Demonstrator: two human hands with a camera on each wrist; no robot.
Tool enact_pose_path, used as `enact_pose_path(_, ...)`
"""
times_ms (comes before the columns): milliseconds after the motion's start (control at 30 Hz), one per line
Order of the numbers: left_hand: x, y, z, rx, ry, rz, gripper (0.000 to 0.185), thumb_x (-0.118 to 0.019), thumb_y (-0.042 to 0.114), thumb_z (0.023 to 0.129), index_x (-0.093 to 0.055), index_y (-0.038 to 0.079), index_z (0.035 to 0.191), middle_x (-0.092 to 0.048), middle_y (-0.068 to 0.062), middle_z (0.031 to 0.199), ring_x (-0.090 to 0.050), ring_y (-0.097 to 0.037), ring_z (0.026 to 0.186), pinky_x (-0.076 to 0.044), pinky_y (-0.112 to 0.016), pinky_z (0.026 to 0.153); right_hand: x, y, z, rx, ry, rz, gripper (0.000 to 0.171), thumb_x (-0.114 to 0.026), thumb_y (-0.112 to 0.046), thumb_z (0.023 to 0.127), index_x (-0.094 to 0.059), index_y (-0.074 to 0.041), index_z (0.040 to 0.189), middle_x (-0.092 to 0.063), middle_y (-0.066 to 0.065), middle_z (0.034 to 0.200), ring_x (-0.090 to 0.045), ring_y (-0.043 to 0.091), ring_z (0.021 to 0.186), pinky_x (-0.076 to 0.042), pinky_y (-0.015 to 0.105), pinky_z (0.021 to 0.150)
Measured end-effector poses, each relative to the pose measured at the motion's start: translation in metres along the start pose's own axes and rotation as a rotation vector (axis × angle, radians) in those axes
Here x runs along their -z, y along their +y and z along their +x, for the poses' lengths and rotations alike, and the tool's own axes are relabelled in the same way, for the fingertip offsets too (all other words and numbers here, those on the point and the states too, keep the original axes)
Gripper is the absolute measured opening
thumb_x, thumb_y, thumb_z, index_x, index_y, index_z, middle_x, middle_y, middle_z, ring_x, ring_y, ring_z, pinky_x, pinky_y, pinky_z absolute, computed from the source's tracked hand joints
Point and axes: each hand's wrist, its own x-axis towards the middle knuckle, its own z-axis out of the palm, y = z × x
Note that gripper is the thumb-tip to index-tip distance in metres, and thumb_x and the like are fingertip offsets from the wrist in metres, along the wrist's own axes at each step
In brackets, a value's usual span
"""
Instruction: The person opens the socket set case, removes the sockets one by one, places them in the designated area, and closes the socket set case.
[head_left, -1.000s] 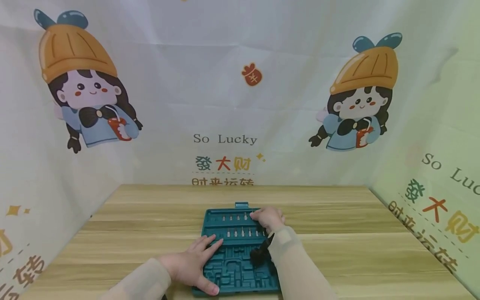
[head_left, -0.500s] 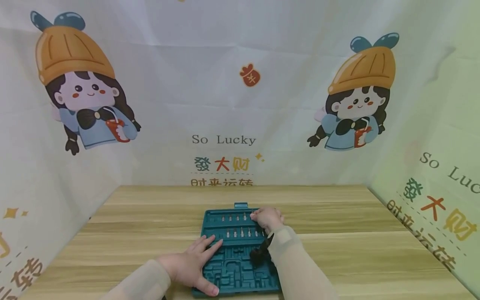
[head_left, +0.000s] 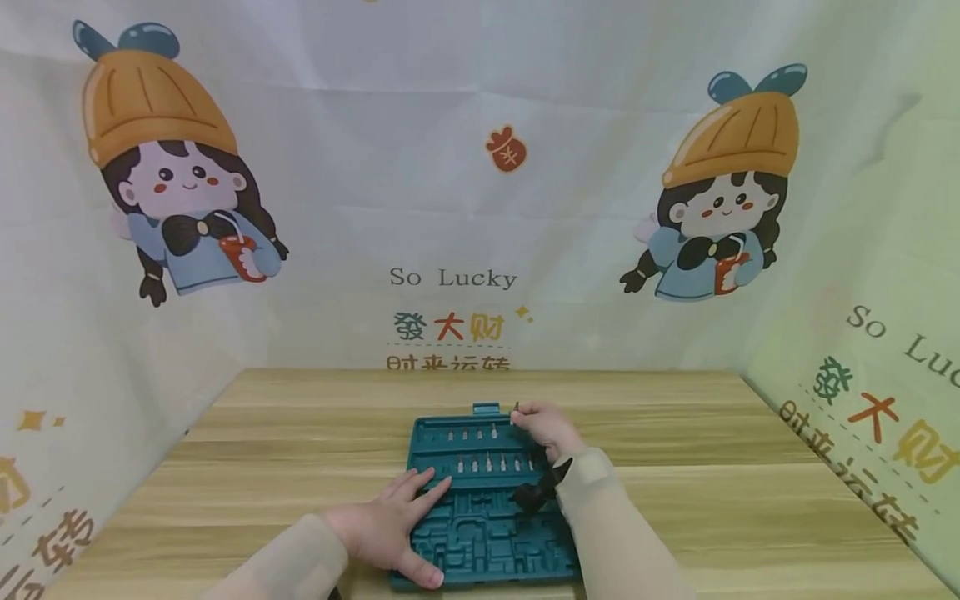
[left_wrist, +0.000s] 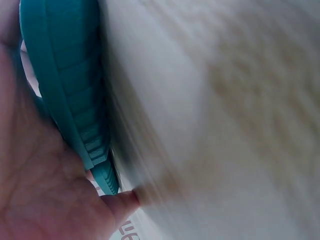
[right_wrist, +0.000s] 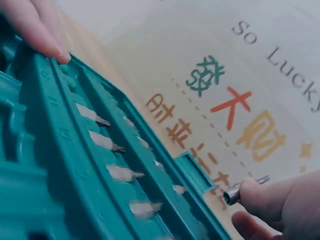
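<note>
A: Where are we at?

B: Teal case [head_left: 480, 517] lies open and flat on the table [head_left: 675, 433], near edge twd the person. Left hand [head_left: 390, 525] lies flat on its near-left part, fingers straight and spread, pressing down. Left wrist view shows only palm, case edge [left_wrist: 65, 85] and blur.

A: And the right?

B: Right hand [head_left: 546, 427] is up at the far-right corner of the case, by the latch tab [head_left: 484, 408]. Thumb and finger pinch a small metal bit [right_wrist: 245, 187]; in the right wrist view its hex end pokes out from the fingertips, clear of the case. In the head view it's only a thin dark stub [head_left: 516, 407] above the hand.

A: So which step?

B: I'd judge it the handling of a single bit: it's off its seat, held just above the far row. Two rows of bits [head_left: 491, 461] stand in their slots; far row has a few, near row more. Can't tell which slot is free, too small.

A: Next move needs what?

B: Imo, fine aim, not force. The bit is short and slick, the pinch is at its very tip, so it could twist or drop among the slots. Keep the left hand down so the case doesn't slide, and move the bit slowly, straight along its axis.

A: Anything else nearby?

B: Dark strap thing [head_left: 536, 496] at the right wrist, over the case. Printed cloth [head_left: 450, 279] behind.
</note>
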Motion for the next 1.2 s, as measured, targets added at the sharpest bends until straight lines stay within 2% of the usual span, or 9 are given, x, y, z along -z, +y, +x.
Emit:
enact_pose_path(133,0.000,-0.003,0.004,-0.017,0.012,0.020,0.109,-0.067,0.073,0.069,-0.013,0.034,0.155,-0.006,-0.005,0.161,-0.001,-0.036,0.146,-0.018,-0.068,0.105,0.017,-0.008,-0.003,0.034,-0.032,-0.082,0.014,-0.058,-0.011,0.097,-0.063,0.002,0.095,-0.059,0.013,0.106,-0.048,0.025,0.091,-0.039,0.041,0.081)
enact_pose_path(200,0.000,-0.004,0.004,-0.016,0.014,0.024,0.110,-0.067,0.074,0.068,-0.013,0.035,0.155,-0.006,-0.005,0.161,-0.001,-0.036,0.146,-0.017,-0.068,0.105,0.027,-0.009,-0.003,0.064,-0.050,-0.140,0.015,-0.057,-0.009,0.097,-0.061,0.002,0.088,-0.059,0.012,0.099,-0.046,0.025,0.085,-0.038,0.040,0.077)
enact_pose_path(300,-0.001,-0.007,0.004,-0.011,0.016,0.021,0.110,-0.067,0.074,0.068,-0.013,0.036,0.155,-0.006,-0.004,0.161,-0.001,-0.036,0.146,-0.017,-0.069,0.105,0.041,-0.005,-0.003,0.102,-0.068,-0.221,0.017,-0.056,-0.008,0.097,-0.060,0.000,0.083,-0.063,0.008,0.094,-0.054,0.024,0.089,-0.041,0.041,0.079)
enact_pose_path(433,-0.002,-0.008,0.005,-0.003,0.021,0.018,0.109,-0.067,0.075,0.067,-0.013,0.037,0.154,-0.006,-0.003,0.161,-0.001,-0.035,0.146,-0.016,-0.069,0.105,0.060,0.002,-0.003,0.128,-0.079,-0.297,0.012,-0.055,-0.008,0.098,-0.062,0.001,0.092,-0.065,0.010,0.097,-0.057,0.027,0.096,-0.044,0.044,0.083)
enact_pose_path(533,-0.003,-0.007,0.005,-0.002,0.027,0.018,0.110,-0.068,0.075,0.066,-0.014,0.038,0.154,-0.006,-0.003,0.161,-0.001,-0.035,0.146,-0.016,-0.069,0.105,0.073,0.009,-0.003,0.135,-0.080,-0.353,0.012,-0.056,-0.008,0.097,-0.063,0.001,0.097,-0.060,0.010,0.094,-0.051,0.025,0.085,-0.042,0.038,0.074)
enact_pose_path(633,-0.002,-0.005,0.004,-0.001,0.031,0.022,0.110,-0.067,0.075,0.066,-0.014,0.038,0.154,-0.006,-0.003,0.161,-0.002,-0.035,0.146,-0.017,-0.069,0.105,0.082,0.019,-0.003,0.137,-0.081,-0.382,0.011,-0.057,-0.008,0.097,-0.063,0.001,0.096,-0.058,0.009,0.092,-0.046,0.022,0.079,-0.039,0.034,0.069)
enact_pose_path(867,-0.002,-0.004,0.003,0.005,0.016,0.004,0.110,-0.068,0.073,0.067,-0.014,0.037,0.154,-0.006,-0.004,0.161,-0.002,-0.037,0.145,-0.016,-0.069,0.104,0.090,0.042,0.001,0.110,-0.054,-0.408,0.007,-0.062,-0.006,0.093,-0.066,-0.001,0.090,-0.061,0.007,0.089,-0.049,0.020,0.078,-0.040,0.032,0.070)
enact_pose_path(1200,-0.002,-0.001,0.002,-0.003,0.020,0.005,0.110,-0.068,0.073,0.067,-0.015,0.036,0.155,-0.006,-0.004,0.161,-0.002,-0.036,0.145,-0.017,-0.068,0.105,0.090,0.049,0.007,0.127,-0.033,-0.540,0.006,-0.065,-0.007,0.091,-0.065,-0.005,0.085,-0.060,0.004,0.084,-0.050,0.018,0.075,-0.041,0.032,0.069)
